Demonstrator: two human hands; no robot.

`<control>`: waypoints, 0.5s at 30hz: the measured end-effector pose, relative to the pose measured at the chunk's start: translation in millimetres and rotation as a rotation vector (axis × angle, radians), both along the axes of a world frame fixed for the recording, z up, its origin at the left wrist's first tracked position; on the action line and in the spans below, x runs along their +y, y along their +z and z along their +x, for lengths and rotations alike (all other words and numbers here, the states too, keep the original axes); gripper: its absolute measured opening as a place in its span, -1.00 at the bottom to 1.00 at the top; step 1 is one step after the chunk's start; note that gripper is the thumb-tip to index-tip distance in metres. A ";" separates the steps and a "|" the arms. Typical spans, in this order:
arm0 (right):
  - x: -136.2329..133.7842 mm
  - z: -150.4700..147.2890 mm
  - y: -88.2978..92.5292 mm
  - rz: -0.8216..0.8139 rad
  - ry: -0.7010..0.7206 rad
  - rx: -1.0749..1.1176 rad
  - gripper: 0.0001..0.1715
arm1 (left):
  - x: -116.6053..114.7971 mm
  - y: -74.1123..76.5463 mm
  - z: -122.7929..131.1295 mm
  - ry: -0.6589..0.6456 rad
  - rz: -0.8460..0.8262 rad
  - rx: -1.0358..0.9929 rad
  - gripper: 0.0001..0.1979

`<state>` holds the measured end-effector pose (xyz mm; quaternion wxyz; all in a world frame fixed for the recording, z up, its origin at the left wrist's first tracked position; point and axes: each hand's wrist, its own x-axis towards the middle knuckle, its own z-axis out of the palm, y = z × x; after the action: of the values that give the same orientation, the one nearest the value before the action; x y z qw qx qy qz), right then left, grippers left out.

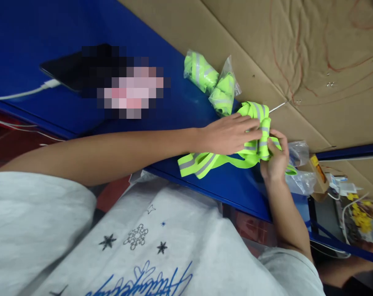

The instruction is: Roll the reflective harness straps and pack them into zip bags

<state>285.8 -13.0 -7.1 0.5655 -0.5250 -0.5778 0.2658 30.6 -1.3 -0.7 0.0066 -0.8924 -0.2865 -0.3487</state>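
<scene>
A neon-yellow reflective strap vest (205, 161) lies partly folded on the blue table (162, 111). My left hand (229, 133) rests on top of the bundle, fingers stretched and pressing it down. My right hand (275, 156) pinches the folded end of the same vest from the near side, fingers closed on the fabric. Loose strap ends trail toward the table's near edge.
Two bagged yellow vests (212, 82) lie beyond the hands. Empty clear plastic bags (300, 168) sit to the right, beside a small cardboard box (316, 172). A phone on a white cable (66, 74) lies at the left. Brown cardboard (297, 49) covers the far side.
</scene>
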 end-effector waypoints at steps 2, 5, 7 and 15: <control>-7.4 -11.0 2.8 -0.107 0.057 0.170 -0.68 | -4.1 -2.4 1.8 -0.123 0.035 0.019 -0.63; -17.9 -24.2 5.4 -0.287 0.172 0.329 -0.68 | -3.7 -7.8 2.3 -0.164 -0.006 -0.098 -0.47; -21.9 -28.9 4.3 -0.361 0.229 0.313 -0.61 | 0.5 -11.0 1.3 -0.207 -0.059 -0.178 -0.31; -7.4 -13.8 2.7 -0.077 0.082 0.065 -0.12 | 19.3 -22.2 2.6 -0.346 -0.333 -0.240 -0.34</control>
<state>272.1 -20.5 -4.4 0.5520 -0.5131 -0.5696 0.3279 33.1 18.0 -22.8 -0.2340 -0.8691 -0.1818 -0.3960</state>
